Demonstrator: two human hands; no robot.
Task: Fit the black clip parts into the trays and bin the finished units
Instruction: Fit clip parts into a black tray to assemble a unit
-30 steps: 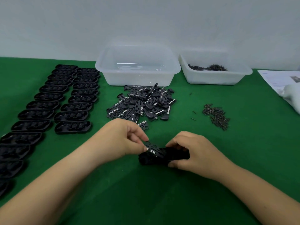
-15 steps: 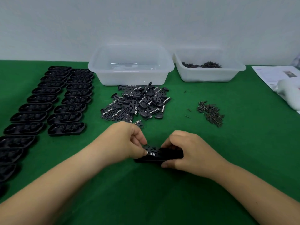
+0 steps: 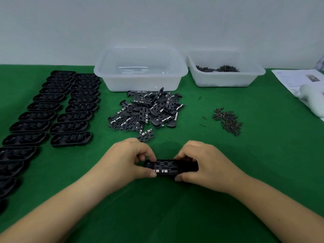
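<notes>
Green cloth table (image 3: 175,216), near edge: left hand (image 3: 126,162) and right hand (image 3: 203,163) are both gripping a light, rigid-looking tray (image 3: 185,167) by its ends, seating a thin clip part (image 3: 164,166).

A green counter (image 3: 263,163) carried a loose heap of small dark screws (image 3: 227,121), a white tub (image 3: 226,74) holding more screws at the back, and printed paper (image 3: 296,79) at the right edge.

A desk (image 3: 263,172) is covered edge to edge in green felt-like cloth — flat and evenly lit. At its far edge a plain pale grey-white wall (image 3: 157,23) is seen — bare, softly lit, without hard shadows.
</notes>
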